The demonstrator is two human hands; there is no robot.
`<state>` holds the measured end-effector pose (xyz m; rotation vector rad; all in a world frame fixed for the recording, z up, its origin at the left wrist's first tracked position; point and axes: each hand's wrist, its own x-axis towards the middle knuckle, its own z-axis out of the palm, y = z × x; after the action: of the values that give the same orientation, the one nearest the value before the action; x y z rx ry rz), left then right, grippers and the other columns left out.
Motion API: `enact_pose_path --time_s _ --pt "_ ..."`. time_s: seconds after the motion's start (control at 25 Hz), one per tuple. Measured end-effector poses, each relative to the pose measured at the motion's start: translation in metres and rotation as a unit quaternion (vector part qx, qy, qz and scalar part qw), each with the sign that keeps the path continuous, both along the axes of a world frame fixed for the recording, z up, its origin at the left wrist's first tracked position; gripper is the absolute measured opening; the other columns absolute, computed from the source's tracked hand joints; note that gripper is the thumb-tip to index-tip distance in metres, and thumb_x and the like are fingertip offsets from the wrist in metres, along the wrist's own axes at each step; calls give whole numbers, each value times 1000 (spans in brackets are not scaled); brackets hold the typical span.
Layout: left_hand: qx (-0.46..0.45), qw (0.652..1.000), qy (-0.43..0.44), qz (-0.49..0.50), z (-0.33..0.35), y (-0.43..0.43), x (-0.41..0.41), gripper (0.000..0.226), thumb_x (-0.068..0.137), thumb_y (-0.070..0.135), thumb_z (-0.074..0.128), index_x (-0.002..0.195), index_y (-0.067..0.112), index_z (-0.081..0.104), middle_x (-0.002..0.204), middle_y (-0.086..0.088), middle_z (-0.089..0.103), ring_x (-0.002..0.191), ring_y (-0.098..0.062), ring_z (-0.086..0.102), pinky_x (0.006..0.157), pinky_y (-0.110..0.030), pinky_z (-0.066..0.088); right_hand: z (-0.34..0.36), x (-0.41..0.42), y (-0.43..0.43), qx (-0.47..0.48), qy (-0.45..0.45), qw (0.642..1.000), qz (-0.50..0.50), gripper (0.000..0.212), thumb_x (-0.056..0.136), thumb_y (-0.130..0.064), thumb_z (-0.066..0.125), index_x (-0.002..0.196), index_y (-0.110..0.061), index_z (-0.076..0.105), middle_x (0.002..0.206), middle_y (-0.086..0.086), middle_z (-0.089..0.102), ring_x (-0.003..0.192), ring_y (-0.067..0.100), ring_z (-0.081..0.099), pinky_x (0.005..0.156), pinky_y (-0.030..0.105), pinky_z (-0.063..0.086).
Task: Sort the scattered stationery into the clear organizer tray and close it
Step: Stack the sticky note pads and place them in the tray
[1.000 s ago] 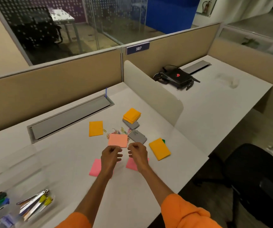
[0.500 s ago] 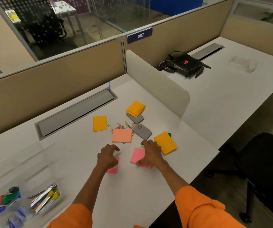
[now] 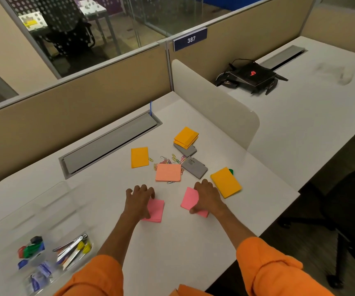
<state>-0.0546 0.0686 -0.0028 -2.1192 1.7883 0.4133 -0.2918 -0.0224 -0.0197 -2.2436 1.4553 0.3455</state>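
Two pink sticky-note pads lie on the white desk near me. My left hand arches over the left pink pad, clasping its left edge. My right hand grips the right pink pad, thumb at its near edge. Beyond them lie a salmon pad, three orange pads, two grey cases and several coloured paper clips. The clear organizer tray stands open at lower left, holding binder clips and pens.
A grey cable trough runs along the back of the desk. A white divider separates the neighbouring desk, where a black router sits. A black chair stands off the desk's right edge.
Both hands dropped from in front of the salmon pad and spread apart onto the two pink pads. My head moved closer and tilted down.
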Motion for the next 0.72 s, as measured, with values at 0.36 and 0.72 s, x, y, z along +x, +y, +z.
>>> enact_pose_path --time_s 0.36,0.72 --pt "-42 957 247 145 8 -10 18 6 86 24 65 91 23 63 99 4 66 96 -20 58 80 -38 38 -3 -12 -5 109 -157 977 -97 51 84 -33 70 126 -13 48 128 12 57 114 27 55 85 33 47" --pt "-132 732 559 367 4 -20 -24 23 93 22 61 111 9 56 112 -14 64 98 -30 65 75 -42 59 14 -63 -33 40 -266 917 -295 41 85 -17 70 120 -5 52 122 13 61 106 29 58 70 24 38"
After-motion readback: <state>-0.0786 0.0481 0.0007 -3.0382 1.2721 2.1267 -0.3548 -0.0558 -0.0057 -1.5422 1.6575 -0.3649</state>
